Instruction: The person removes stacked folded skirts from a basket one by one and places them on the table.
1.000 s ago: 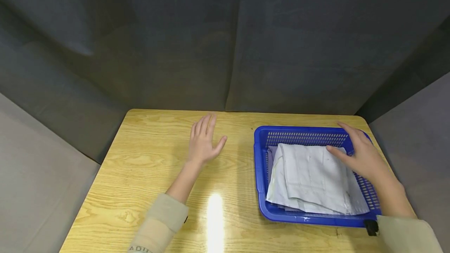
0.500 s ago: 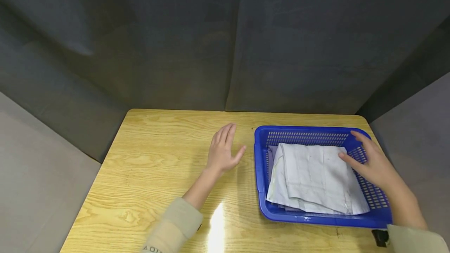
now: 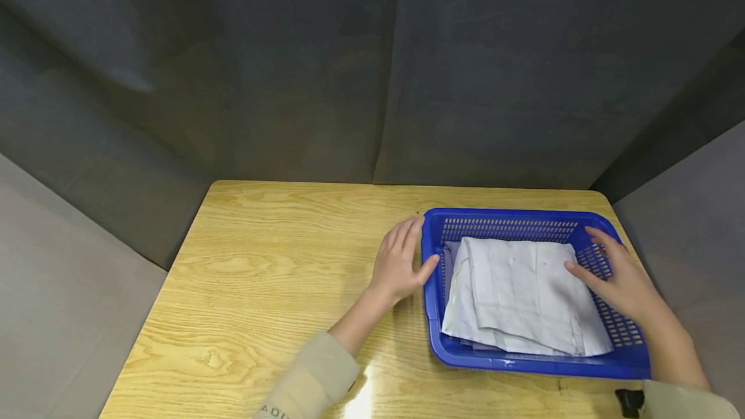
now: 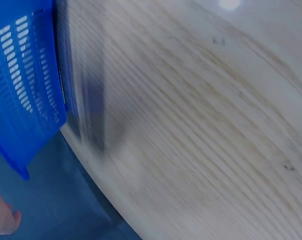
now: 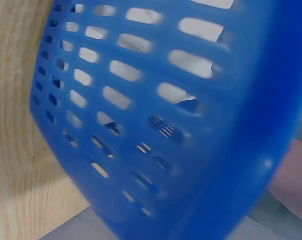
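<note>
A blue plastic basket (image 3: 535, 367) with slotted walls stands on the right half of the table. In it lies a folded white cloth (image 3: 518, 296), with a purplish cloth (image 3: 449, 260) showing from underneath at the left. My left hand (image 3: 398, 267) is at the basket's left rim, fingers extended and thumb apart, the thumb tip overlapping the rim. Over the right rim is my right hand (image 3: 623, 277), its thumb spread toward the white cloth and nothing gripped. The right wrist view has the basket's outer wall (image 5: 141, 110) close up, part of that hand beyond the rim.
The wood-grain table (image 3: 250, 277) extends left of the basket. Dark curtains (image 3: 291, 70) hang behind its far edge, and grey panels (image 3: 58, 296) flank both sides. A bright light reflection lies near the table's front.
My left hand has moved right across the table up to the basket's left rim. The right hand has shifted right and slightly nearer, from above the cloth to the right rim. The basket stays put.
</note>
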`<state>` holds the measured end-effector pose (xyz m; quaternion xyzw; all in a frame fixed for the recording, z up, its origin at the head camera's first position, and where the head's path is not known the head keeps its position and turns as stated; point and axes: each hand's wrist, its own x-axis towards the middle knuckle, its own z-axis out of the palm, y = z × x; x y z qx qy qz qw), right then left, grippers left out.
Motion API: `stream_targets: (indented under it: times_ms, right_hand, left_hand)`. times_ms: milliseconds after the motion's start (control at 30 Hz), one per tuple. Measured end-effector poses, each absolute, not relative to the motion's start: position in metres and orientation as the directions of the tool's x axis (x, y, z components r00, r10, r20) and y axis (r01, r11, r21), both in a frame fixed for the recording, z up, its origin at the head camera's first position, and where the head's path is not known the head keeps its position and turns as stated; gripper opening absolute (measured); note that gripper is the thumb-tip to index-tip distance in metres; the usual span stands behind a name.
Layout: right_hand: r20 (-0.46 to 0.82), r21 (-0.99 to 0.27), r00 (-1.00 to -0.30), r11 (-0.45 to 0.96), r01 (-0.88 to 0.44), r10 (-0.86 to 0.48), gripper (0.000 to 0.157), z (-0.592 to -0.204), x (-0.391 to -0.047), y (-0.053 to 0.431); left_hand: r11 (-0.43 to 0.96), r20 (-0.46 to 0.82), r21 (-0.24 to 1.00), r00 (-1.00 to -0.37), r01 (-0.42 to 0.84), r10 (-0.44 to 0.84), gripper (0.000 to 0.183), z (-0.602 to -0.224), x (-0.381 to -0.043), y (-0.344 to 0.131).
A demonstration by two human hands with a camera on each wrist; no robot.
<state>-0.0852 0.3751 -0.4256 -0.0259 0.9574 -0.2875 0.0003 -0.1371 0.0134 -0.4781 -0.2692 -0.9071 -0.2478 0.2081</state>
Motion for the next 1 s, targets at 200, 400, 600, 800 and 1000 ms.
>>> stream_targets:
  times_ms: [200,400,600,800,1000]
  right_hand:
    - [0.021,-0.602,-0.997,0.796,-0.068,-0.069,0.08,-0.432,-0.082,0.377]
    - [0.031,-0.62,-0.998,0.782,-0.067,-0.061,0.081,-0.437,-0.078,0.378]
    - [0.024,-0.652,-0.998,0.755,-0.061,-0.06,0.084,-0.445,-0.075,0.379]
    - [-0.003,-0.675,-0.999,0.737,-0.038,-0.055,0.085,-0.453,-0.074,0.381]
    - [0.009,-0.667,-0.998,0.743,-0.05,-0.06,0.086,-0.463,-0.075,0.385]
  left_hand:
    - [0.678,0.487,0.407,-0.774,0.612,0.406,0.068,-0.48,-0.132,0.03]
    - [0.591,0.482,0.509,-0.776,0.625,0.406,0.065,-0.482,-0.127,0.047]
    - [0.535,0.43,0.622,-0.82,0.572,0.378,0.066,-0.478,-0.12,0.061]
    - [0.538,0.333,0.701,-0.882,0.467,0.332,0.069,-0.471,-0.113,0.074]
    - [0.483,0.212,0.804,-0.925,0.348,0.314,0.073,-0.466,-0.108,0.088]
